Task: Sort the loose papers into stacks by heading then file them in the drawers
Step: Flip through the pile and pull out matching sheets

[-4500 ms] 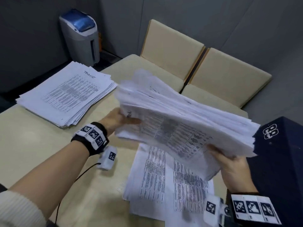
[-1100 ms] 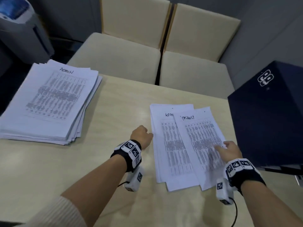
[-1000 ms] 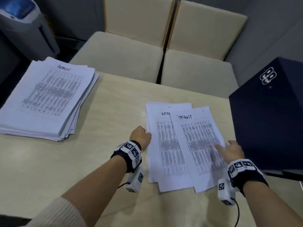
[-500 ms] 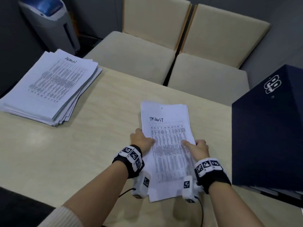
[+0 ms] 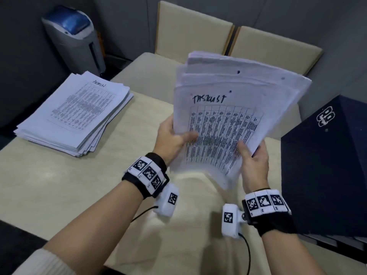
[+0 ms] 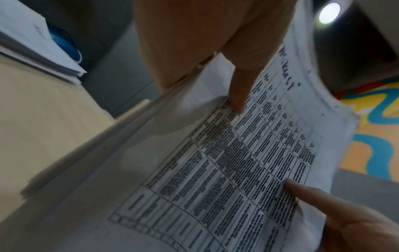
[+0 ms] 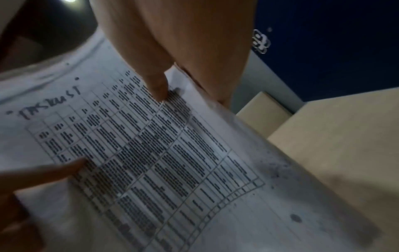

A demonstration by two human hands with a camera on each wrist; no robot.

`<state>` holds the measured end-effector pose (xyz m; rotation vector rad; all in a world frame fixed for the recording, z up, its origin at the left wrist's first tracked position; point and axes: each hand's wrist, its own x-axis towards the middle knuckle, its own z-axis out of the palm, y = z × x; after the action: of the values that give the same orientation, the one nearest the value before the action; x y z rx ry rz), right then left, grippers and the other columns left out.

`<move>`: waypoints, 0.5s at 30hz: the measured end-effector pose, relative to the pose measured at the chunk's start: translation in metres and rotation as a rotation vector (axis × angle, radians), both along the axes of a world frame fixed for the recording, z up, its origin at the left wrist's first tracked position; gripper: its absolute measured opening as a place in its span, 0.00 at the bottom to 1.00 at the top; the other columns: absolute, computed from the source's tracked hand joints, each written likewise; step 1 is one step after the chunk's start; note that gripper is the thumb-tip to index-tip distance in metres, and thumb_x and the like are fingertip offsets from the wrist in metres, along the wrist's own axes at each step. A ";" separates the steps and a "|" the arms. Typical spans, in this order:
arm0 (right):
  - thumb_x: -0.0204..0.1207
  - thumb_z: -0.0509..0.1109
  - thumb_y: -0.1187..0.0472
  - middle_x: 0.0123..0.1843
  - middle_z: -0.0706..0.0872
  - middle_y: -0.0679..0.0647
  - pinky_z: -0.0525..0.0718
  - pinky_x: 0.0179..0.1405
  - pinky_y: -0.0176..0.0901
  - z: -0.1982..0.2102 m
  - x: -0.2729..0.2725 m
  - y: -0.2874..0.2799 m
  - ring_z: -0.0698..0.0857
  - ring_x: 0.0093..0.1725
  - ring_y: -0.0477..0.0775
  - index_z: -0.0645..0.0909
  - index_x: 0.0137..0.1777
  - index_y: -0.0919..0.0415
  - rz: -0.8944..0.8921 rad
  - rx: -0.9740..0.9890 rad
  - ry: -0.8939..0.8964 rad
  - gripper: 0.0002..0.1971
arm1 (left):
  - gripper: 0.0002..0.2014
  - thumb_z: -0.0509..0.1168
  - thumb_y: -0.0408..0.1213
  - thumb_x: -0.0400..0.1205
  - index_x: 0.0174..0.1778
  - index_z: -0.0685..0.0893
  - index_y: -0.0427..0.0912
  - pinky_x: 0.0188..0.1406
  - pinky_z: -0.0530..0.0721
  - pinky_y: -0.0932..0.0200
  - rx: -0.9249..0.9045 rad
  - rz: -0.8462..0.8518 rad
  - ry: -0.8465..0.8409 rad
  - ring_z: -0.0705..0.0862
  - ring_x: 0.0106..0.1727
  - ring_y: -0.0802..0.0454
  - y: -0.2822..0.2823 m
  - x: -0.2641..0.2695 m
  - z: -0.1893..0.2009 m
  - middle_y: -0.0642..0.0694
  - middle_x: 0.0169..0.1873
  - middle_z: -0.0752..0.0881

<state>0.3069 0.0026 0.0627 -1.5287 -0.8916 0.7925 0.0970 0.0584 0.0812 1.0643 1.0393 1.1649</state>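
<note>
I hold a fanned bundle of printed papers (image 5: 234, 116) lifted above the table, its top sheet headed "TASKLIST" in handwriting. My left hand (image 5: 172, 139) grips its left edge, thumb on the top sheet (image 6: 215, 162). My right hand (image 5: 252, 155) grips the lower right edge, thumb pressed on the printed table (image 7: 151, 145). A thick stack headed "ADMIN" (image 5: 77, 114) lies at the table's far left. The dark blue drawer box (image 5: 325, 175) stands at the right; its drawer fronts are hidden.
The beige table (image 5: 59, 191) spreads below my arms. Two beige chairs (image 5: 198, 36) stand behind it. A grey bin with a blue lid (image 5: 73, 36) stands on the floor at the back left.
The loose sheets that lay spread on the table were gathered under both hands, and now the bundle is lifted off the table and tilted up toward me.
</note>
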 end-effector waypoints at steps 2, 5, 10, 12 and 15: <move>0.81 0.72 0.61 0.60 0.88 0.45 0.83 0.55 0.28 0.002 -0.008 -0.001 0.86 0.56 0.34 0.76 0.71 0.57 0.039 0.039 0.051 0.19 | 0.27 0.80 0.26 0.70 0.65 0.81 0.33 0.52 0.90 0.53 0.026 0.035 -0.010 0.89 0.57 0.44 0.003 -0.007 0.004 0.40 0.56 0.90; 0.78 0.74 0.65 0.59 0.90 0.46 0.84 0.57 0.39 -0.021 -0.018 -0.003 0.88 0.60 0.46 0.81 0.67 0.58 0.090 -0.082 0.021 0.17 | 0.24 0.82 0.29 0.68 0.60 0.85 0.36 0.50 0.90 0.51 -0.062 0.059 0.064 0.90 0.54 0.46 -0.001 -0.016 -0.015 0.43 0.53 0.91; 0.81 0.72 0.63 0.48 0.89 0.57 0.83 0.51 0.51 -0.055 -0.033 0.008 0.88 0.55 0.62 0.86 0.52 0.66 0.174 -0.237 -0.220 0.06 | 0.01 0.70 0.35 0.76 0.39 0.86 0.45 0.42 0.83 0.54 -0.130 0.027 0.458 0.85 0.46 0.60 -0.012 -0.050 -0.069 0.50 0.36 0.84; 0.81 0.71 0.62 0.47 0.90 0.57 0.85 0.48 0.55 -0.046 -0.047 0.024 0.88 0.51 0.61 0.85 0.50 0.65 0.224 -0.190 -0.264 0.06 | 0.16 0.64 0.22 0.79 0.32 0.81 0.47 0.31 0.76 0.66 -0.087 0.060 0.453 0.79 0.32 0.72 -0.010 -0.070 -0.060 0.52 0.29 0.80; 0.81 0.71 0.64 0.51 0.90 0.54 0.83 0.49 0.50 -0.029 -0.078 0.054 0.87 0.52 0.56 0.84 0.54 0.62 0.290 -0.124 -0.206 0.05 | 0.04 0.69 0.32 0.82 0.43 0.86 0.36 0.33 0.79 0.70 -0.078 0.174 0.303 0.80 0.31 0.68 0.002 -0.114 -0.032 0.47 0.34 0.86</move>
<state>0.2286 0.0567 0.0333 -1.6315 -1.2574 0.9224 -0.0172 0.0601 0.0490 1.1279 1.4264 1.1119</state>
